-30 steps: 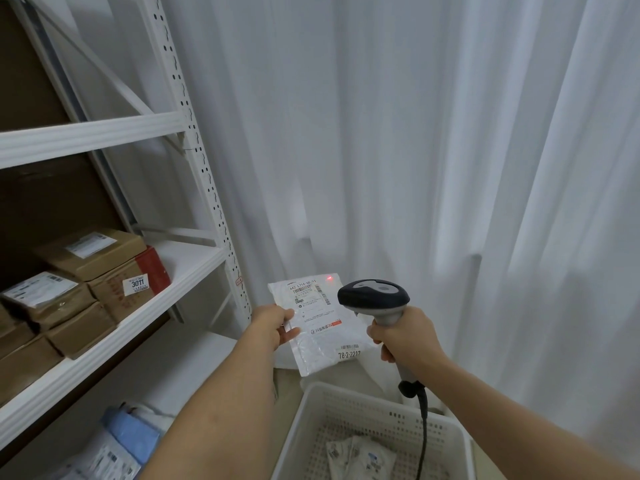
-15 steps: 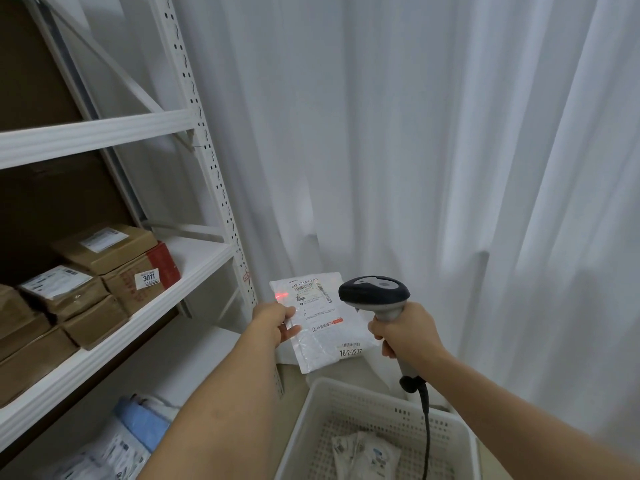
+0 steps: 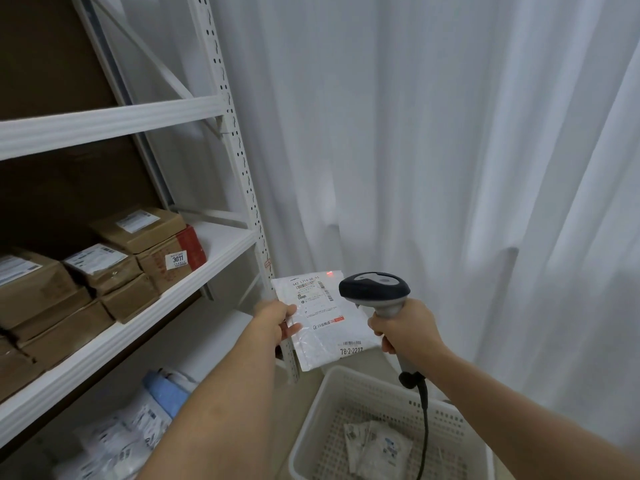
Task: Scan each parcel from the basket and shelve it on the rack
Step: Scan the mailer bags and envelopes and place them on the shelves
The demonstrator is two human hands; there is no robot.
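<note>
Head view. A white parcel [image 3: 322, 323] is held up above the basket [image 3: 311, 431], pinched at its left edge by the left hand [image 3: 275, 322], label facing the camera. The scanner [image 3: 375, 294] is gripped by its handle in the right hand [image 3: 405, 332], fingers curled round it, its head just beside the parcel. A red dot is seen at the parcel's top edge, above the printed barcodes; the scan is judged to be in hand, not confirmed.

Brown boxes [image 3: 104, 268] are already stacked on the middle shelf of the rack [image 3: 239, 161], and soft mailers [image 3: 138, 431] lie on the shelf below. At least two packets [image 3: 375, 448] are left in the basket, so the task is judged partly done.

The basket's near side and the rack's left part are cut off. The small label print cannot be read. The scanner's window is hidden.
</note>
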